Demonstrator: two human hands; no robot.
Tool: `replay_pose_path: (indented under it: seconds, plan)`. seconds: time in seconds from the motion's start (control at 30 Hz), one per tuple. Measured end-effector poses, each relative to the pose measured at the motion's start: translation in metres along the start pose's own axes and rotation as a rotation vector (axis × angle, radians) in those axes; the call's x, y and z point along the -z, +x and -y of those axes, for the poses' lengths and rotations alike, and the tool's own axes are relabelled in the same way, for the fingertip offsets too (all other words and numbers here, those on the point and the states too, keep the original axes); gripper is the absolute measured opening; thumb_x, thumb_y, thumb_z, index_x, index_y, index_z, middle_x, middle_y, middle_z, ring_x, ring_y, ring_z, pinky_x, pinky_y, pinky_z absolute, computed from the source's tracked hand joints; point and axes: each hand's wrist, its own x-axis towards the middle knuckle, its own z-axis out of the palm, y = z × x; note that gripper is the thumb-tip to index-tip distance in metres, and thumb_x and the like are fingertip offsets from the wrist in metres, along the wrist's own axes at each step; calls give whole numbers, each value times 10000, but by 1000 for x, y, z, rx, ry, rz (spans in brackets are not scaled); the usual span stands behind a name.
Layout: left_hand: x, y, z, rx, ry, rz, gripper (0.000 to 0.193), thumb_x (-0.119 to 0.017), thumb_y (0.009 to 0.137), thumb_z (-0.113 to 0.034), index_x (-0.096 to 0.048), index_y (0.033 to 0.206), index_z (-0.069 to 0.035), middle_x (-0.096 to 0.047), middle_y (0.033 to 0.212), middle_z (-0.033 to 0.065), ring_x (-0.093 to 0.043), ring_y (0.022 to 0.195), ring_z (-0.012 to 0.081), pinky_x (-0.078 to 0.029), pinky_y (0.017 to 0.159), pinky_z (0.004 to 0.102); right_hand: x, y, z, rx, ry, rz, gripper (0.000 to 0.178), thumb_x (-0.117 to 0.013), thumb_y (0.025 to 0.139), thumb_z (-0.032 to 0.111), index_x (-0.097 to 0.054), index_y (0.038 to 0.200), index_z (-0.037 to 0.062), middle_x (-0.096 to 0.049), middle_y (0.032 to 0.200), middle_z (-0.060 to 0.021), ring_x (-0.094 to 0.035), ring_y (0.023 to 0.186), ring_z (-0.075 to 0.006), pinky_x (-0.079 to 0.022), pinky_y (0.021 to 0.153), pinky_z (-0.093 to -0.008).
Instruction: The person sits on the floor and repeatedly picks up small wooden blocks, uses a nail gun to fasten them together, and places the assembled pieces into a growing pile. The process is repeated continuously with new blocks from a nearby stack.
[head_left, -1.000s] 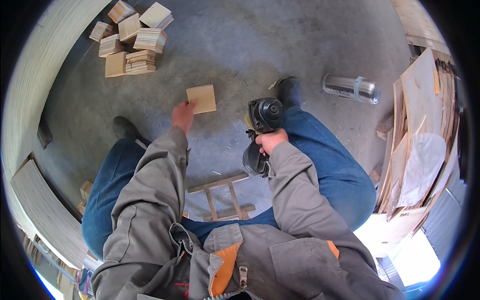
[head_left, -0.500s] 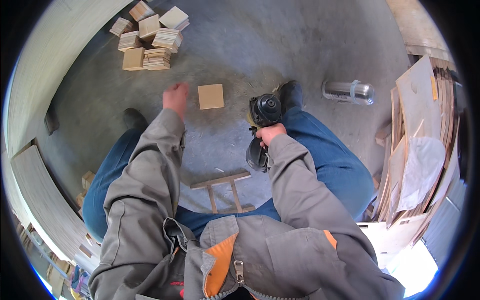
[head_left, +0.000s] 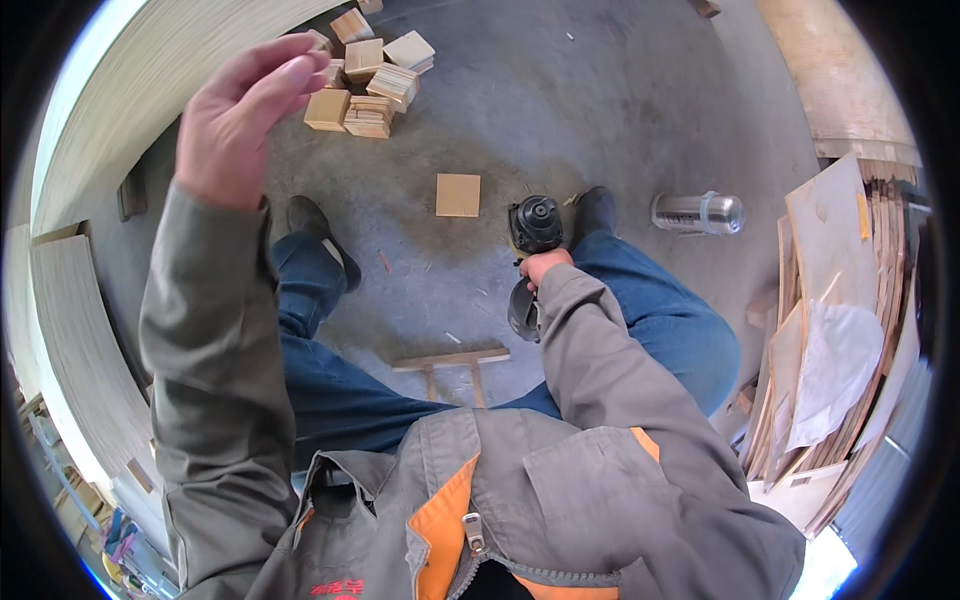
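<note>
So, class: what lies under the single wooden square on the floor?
The wooden square lies flat on bare grey concrete floor, apart from the sander. Whatever sits directly beneath it is covered.

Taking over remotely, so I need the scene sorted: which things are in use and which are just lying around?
In use:
right hand gripping the black power tool
single square wooden tile on the floor beside it
left hand, raised, open, empty

Lying about:
pile of wooden tiles
metal canister
stacked boards
wooden frame
</note>
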Motion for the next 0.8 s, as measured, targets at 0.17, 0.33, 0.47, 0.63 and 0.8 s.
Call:
replay_pose_path:
  seconds: [0.17,0.33,0.47,0.63,0.8]
  plan:
    - [22,-37,17,-27,211,-32,358,-662,946,-136,-620,1264,21,-696,1124,118,-656,1025,182,-514,938,314,-7,-26,15,-73,73,-92,196,-763,755,132,-712,851,-31,-693,706,-128,-619,535,-224,-502,529,-383]
    - [6,-28,17,-325,723,133,428,-720,849,-155,-626,1233,9,-696,1102,152,-671,1014,238,-523,914,345,-11,-36,12,-99,132,-141,178,-757,756,130,-718,847,-18,-689,698,-122,-625,553,-211,-502,539,-374]
    - [17,-18,14,-325,762,125,436,-725,834,-172,-627,1219,9,-691,1096,172,-674,1014,269,-525,909,354,-17,-30,3,-76,82,-137,287,-780,730,183,-701,894,-39,-720,763,-144,-690,663,-237,-551,657,-370]
    - [29,-14,21,-314,776,81,445,-725,834,-189,-624,1228,-9,-690,1101,170,-672,1019,290,-530,895,369,-11,-50,16,21,245,-142,204,-761,736,130,-701,835,-38,-692,705,-139,-647,580,-232,-513,562,-377]
    - [31,-22,20,-277,852,110,456,-734,834,-205,-619,1231,-12,-687,1108,184,-668,1030,312,-531,892,392,-4,-63,40,195,288,-115,160,-779,721,92,-696,771,-36,-669,646,-117,-618,522,-210,-484,502,-355]
